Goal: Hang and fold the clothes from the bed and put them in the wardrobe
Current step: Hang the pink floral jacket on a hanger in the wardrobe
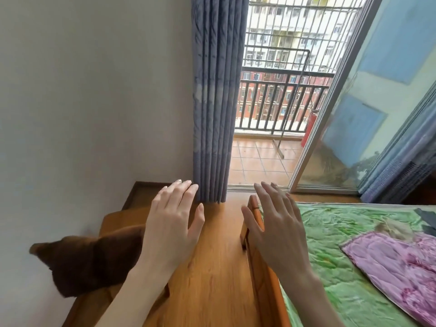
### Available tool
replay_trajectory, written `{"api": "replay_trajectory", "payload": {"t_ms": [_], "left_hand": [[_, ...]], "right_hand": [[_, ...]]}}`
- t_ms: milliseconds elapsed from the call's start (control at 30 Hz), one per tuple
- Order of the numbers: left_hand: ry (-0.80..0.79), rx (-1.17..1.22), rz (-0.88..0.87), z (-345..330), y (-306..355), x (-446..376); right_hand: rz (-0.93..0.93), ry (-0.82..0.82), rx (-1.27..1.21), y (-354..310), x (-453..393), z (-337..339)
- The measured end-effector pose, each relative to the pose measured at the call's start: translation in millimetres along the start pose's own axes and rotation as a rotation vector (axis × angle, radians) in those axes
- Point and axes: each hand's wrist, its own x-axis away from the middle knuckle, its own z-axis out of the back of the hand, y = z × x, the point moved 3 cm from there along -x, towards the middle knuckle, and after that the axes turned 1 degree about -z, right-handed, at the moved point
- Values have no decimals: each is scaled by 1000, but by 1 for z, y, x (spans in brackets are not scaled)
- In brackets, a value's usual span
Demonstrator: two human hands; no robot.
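Both hands were held out in front, palms down, fingers straight and slightly spread, holding nothing. The left hand [173, 223] hovered over the wooden floor [217, 267], and the right hand [276, 230] hung over the wooden bed frame [256, 260], the two hands apart with bare floor showing between them.

Below and left of the left hand, a dark brown cloth [92, 263] lay draped on a low wooden piece of furniture [111, 223] against the white wall [94, 90]. Right of the right hand stretched the bed with its green quilted cover [330, 244]. On that cover, well to the right of the right hand, lay a pink garment [396, 267], spread fairly flat, with a small beige item [391, 226] just beyond it and a dark grey piece [425, 218] at the frame's edge.

Just beyond the left fingertips hung a blue-grey curtain [214, 102]. Past the right fingertips stood the sliding glass door [354, 114], open onto a tiled balcony [259, 159] with a dark railing [278, 102].
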Motion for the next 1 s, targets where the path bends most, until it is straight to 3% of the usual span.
{"api": "replay_trajectory", "payload": {"t_ms": [700,1000], "left_hand": [[-80,95,-144,-286,-11,-304],[-117,135,-182,-372,-13,-387]], "right_hand": [[-230,-13,48,174,-264,-197],[-284,-69,80,228,-359,-255]]}}
